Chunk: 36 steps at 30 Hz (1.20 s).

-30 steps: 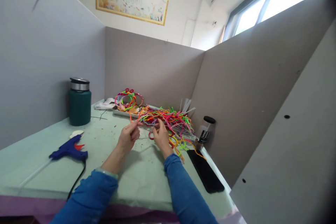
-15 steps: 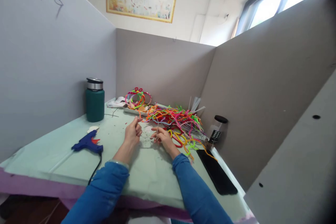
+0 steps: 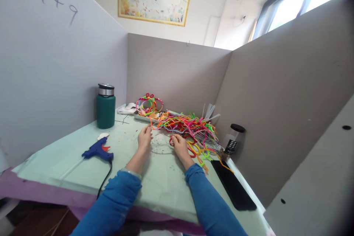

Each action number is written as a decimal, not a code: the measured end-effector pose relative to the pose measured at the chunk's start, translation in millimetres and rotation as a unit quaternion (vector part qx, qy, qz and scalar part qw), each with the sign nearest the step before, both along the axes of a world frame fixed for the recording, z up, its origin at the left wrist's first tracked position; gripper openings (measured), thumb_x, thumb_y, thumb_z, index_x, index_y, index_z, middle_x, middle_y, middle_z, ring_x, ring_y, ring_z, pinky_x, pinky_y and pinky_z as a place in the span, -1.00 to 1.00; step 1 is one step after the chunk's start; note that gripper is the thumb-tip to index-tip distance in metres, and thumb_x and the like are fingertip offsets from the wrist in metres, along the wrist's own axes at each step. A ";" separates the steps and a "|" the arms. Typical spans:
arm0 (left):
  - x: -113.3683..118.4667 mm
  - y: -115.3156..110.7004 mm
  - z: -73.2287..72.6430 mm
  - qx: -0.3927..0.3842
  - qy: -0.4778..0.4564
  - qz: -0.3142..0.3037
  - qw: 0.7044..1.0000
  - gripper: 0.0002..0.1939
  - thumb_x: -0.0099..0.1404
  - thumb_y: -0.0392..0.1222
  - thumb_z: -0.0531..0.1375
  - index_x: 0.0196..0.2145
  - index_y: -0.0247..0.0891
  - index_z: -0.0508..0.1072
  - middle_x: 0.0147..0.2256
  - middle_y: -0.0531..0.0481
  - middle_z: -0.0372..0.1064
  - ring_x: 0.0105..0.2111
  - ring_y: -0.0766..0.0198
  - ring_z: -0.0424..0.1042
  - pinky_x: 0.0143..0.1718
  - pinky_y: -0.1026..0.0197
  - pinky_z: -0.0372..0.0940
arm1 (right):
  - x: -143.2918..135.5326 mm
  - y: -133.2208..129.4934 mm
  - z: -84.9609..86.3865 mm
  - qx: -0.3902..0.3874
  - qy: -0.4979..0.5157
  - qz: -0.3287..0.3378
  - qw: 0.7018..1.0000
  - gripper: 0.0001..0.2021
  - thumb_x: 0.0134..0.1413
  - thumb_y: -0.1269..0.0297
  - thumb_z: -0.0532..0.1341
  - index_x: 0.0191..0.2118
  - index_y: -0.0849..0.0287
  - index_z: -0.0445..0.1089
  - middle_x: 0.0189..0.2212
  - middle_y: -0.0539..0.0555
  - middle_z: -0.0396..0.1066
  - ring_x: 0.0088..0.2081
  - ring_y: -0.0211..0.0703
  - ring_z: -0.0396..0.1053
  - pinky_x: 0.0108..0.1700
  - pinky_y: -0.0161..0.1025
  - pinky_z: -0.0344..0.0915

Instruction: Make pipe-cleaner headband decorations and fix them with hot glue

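Observation:
My left hand (image 3: 144, 140) is closed in a pinch over the middle of the table. Facing it, my right hand (image 3: 180, 147) is pinched too, a short way to the right. A thin grey wire (image 3: 162, 153) sags in a curve from one hand to the other; whether it has a fuzzy coat is too small to tell. Just beyond my hands lies a heap of colourful pipe cleaners (image 3: 190, 125). Yellow and red bent pipe cleaners (image 3: 193, 150) lie close to my right hand.
A blue glue gun (image 3: 98, 150) lies at left, near a green bottle (image 3: 106, 110). Behind, a tray (image 3: 142, 118) holds scraps beside finished-looking pipe cleaner rings (image 3: 149, 104). At right are a black phone-like slab (image 3: 233, 184) and a black-lidded jar (image 3: 234, 138). Grey partitions (image 3: 177, 70) enclose the table.
My hands have moved apart, and the right fingers have closed into a pinch. The wire between them now hangs in a wider curve. The whole view has shifted slightly.

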State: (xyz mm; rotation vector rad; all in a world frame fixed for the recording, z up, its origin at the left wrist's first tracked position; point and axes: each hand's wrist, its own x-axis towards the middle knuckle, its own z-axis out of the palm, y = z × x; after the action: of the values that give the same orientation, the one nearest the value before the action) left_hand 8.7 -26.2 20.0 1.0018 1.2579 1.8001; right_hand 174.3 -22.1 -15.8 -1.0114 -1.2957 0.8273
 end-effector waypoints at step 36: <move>17.8 -9.3 -1.8 0.087 0.145 -0.177 0.970 -0.63 0.14 0.07 0.11 -0.32 -0.30 0.47 -0.49 -0.01 0.44 -0.52 0.29 0.33 -0.46 0.27 0.25 | -17.7 -20.9 -2.8 0.134 -0.310 0.024 0.941 -0.84 0.12 0.27 0.14 -0.39 0.17 0.44 -0.48 -0.01 0.41 -0.45 -0.26 0.28 -0.38 -0.36 0.09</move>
State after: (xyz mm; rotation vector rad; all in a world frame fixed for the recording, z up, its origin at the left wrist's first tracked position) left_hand 26.5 -35.5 18.2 1.5293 1.0151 1.5409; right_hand 156.6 -43.0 -18.6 -1.0598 -1.9162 0.3489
